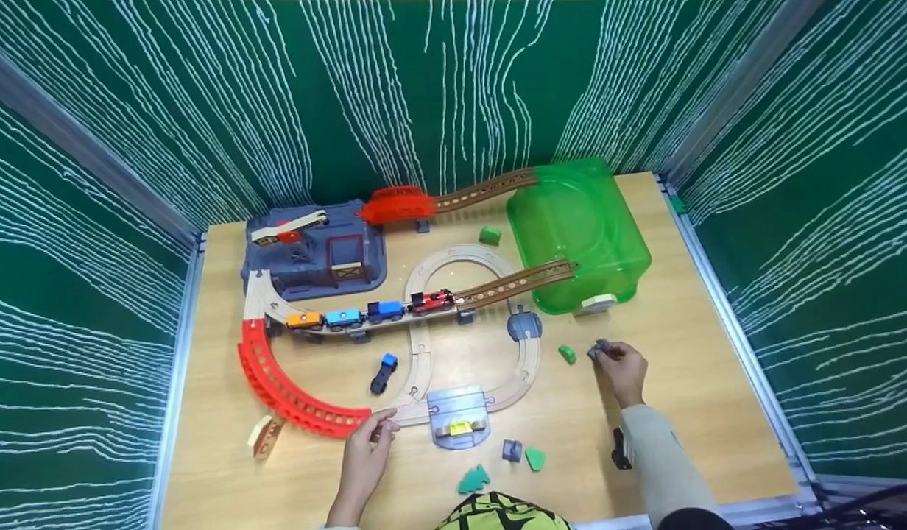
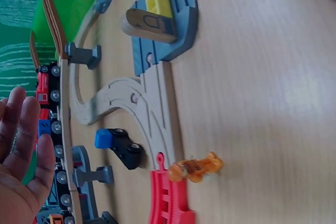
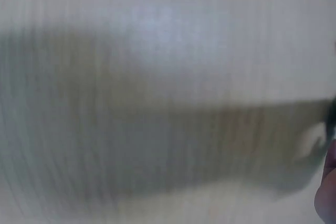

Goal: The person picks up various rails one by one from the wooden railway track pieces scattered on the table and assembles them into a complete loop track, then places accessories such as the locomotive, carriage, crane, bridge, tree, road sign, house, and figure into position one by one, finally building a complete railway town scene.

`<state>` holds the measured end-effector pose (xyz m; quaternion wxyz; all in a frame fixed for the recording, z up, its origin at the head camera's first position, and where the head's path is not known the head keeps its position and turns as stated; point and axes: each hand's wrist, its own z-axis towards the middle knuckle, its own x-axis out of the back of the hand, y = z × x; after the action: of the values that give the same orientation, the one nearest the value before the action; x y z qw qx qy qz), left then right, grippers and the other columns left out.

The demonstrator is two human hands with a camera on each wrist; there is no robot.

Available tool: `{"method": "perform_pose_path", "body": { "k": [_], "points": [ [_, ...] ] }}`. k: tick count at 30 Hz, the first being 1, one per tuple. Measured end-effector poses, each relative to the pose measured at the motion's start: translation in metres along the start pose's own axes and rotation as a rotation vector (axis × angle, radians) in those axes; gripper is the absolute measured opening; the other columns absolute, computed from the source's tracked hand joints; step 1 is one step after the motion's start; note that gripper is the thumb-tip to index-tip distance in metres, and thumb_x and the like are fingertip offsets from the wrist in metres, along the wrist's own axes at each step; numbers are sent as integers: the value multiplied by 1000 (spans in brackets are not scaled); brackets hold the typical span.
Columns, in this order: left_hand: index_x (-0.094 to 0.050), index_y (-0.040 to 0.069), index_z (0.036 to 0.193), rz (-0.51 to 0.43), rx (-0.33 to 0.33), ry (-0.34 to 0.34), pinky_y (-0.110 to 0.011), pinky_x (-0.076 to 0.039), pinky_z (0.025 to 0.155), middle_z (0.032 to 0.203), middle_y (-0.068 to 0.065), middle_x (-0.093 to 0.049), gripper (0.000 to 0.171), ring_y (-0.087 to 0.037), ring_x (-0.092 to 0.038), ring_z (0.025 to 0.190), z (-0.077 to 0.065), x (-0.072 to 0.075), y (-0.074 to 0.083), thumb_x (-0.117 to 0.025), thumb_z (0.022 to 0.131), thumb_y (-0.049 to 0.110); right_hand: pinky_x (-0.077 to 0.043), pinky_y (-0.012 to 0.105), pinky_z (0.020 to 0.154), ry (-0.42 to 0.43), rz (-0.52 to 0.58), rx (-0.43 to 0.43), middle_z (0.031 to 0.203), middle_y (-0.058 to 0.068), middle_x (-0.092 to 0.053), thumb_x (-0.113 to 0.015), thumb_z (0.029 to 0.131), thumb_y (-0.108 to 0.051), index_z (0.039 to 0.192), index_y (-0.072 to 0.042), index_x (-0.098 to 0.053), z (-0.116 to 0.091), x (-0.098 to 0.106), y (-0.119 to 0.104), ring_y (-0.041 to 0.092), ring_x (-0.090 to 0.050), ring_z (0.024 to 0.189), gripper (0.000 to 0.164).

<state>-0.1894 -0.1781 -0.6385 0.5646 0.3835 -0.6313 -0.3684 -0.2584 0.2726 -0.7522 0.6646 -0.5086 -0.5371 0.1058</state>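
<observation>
My right hand (image 1: 624, 372) pinches a small grey piece (image 1: 598, 347) over the table's right side, beside a small green piece (image 1: 567, 354). In the right wrist view only part of a finger (image 3: 328, 198) shows, and the held piece cannot be made out. My left hand (image 1: 366, 453) hovers by the joint of the red curved track (image 1: 299, 408) and the wooden track (image 1: 408, 414). Its fingers (image 2: 39, 169) look loosely extended, with nothing held. Near that joint stands an orange animal figure (image 2: 195, 168), covered by the hand in the head view.
A toy train (image 1: 385, 311) stands on the raised track. Behind are a grey crane base (image 1: 313, 272) and a green translucent bin (image 1: 630, 235). A black and blue car (image 1: 383, 373), a grey block (image 1: 512, 450) and a green dinosaur-like piece (image 1: 473, 480) lie about.
</observation>
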Motion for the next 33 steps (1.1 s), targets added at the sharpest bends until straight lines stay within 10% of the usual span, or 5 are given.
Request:
{"method": "perform_pose_path", "body": {
  "k": [12, 17, 22, 27, 33],
  "points": [
    [-62, 7, 102, 28, -22, -84, -22, -48, 61, 78, 0, -62, 21, -9, -57, 68, -3, -14, -2, -52, 84, 1, -45, 39, 83, -66, 85, -43, 103, 21, -58, -61, 78, 0, 102, 5, -57, -9, 3, 1, 31, -55, 97, 25],
    [-64, 8, 99, 67, 5, -282, -23, -46, 64, 82, 4, -61, 17, -8, -55, 74, -9, -23, -1, -54, 84, 9, -38, 41, 90, 20, 170, 14, 113, 20, -48, -61, 77, 2, 113, 5, -48, -25, 18, -8, 33, -44, 108, 38],
    [-63, 13, 96, 98, 23, -517, -26, -46, 68, 87, 4, -60, 15, -10, -55, 79, -15, -33, -2, -57, 84, 19, -37, 35, 75, 155, 199, 281, 103, 14, -48, -59, 75, 4, 107, 3, -51, -62, 30, -32, 24, -42, 93, 33],
    [-61, 12, 98, 119, 33, -577, -27, -46, 68, 91, 4, -59, 20, -11, -55, 80, -17, -38, -2, -57, 85, 27, -39, 28, 72, -201, 201, 461, 102, 5, -49, -67, 73, -4, 104, -6, -53, -121, 14, -55, 16, -45, 88, 35],
    [-61, 11, 98, 121, 5, -557, -28, -46, 69, 89, 4, -59, 17, -11, -55, 79, -22, -40, -2, -55, 86, 21, -41, 38, 83, -653, -122, 631, 108, -5, -50, -74, 68, -26, 109, -14, -56, -168, -14, -57, 14, -44, 97, 46]
  ]
}}
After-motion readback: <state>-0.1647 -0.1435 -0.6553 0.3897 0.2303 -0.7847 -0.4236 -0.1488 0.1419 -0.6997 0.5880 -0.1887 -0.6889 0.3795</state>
